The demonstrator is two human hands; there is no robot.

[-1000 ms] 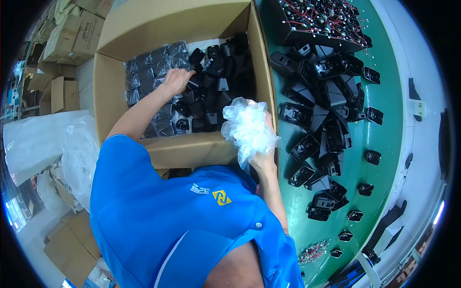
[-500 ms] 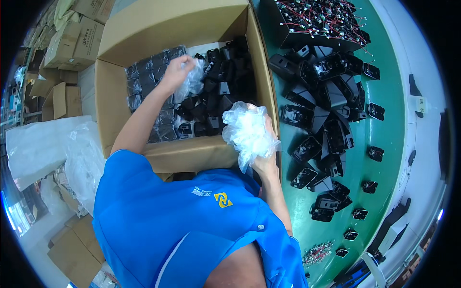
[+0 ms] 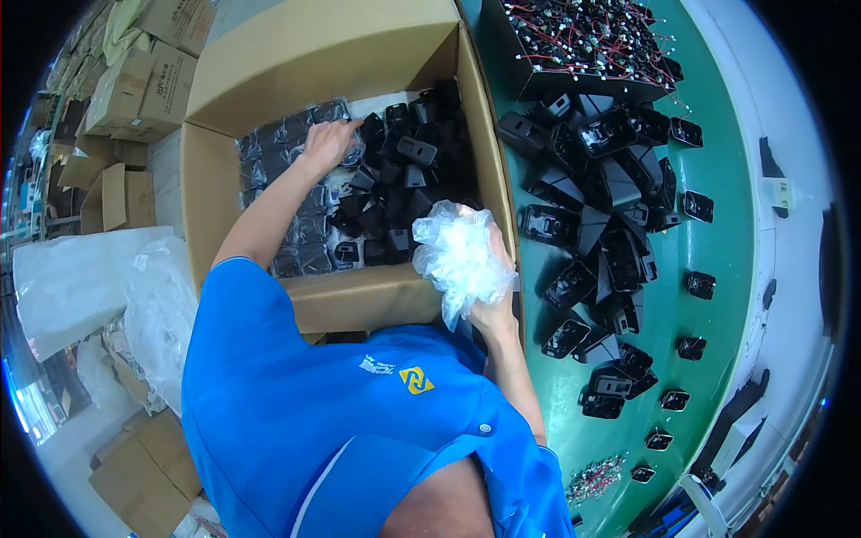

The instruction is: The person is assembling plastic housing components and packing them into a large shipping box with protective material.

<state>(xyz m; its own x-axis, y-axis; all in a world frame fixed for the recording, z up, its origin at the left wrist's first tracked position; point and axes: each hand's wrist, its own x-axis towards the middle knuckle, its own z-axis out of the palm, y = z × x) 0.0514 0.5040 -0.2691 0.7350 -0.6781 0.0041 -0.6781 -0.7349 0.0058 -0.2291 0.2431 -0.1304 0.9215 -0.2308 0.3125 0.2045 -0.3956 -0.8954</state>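
Observation:
Inside a large open cardboard box point(image 3: 359, 305), my left hand point(image 3: 329, 143) is closed, fingertips pinching at a clear plastic bag point(image 3: 355, 152) that is partly hidden beneath them. Rows of black parts in clear bags point(image 3: 309, 229) lie under and beside this hand. To its right is a heap of unwrapped black plastic housings point(image 3: 390, 170). Over the box's near right corner, my right hand point(image 3: 495, 269) is closed around a crumpled bunch of clear plastic bags point(image 3: 459, 255), which hides most of its fingers.
Along the right runs a green table point(image 3: 673, 296) with a pile of black housings point(image 3: 619, 179) and several small ones near its far edge. A black bin point(image 3: 583, 54) of red-wired parts stands at the back. Cartons point(image 3: 157, 81) and white sheeting point(image 3: 81, 278) lie on the left.
My left hand has dropped slightly toward the bagged rows, and the whitish bag that hung from it no longer shows there. A black housing now lies atop the loose heap. My right hand has barely moved.

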